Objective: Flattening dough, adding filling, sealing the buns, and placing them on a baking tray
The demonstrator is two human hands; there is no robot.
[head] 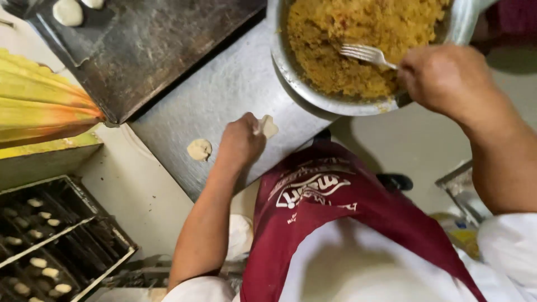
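Note:
My left hand rests on the steel counter and pinches a small flat piece of pale dough. A second dough disc lies on the counter just left of that hand. My right hand grips the handle of a metal fork, its tines lying in the yellow crumbly filling inside a large metal bowl. I wear a dark red apron over white clothing.
A dark baking tray with two dough pieces lies at the upper left. Yellow striped cloth is at the left edge. Below it, rack trays hold several small pale pieces. A metal container stands low right.

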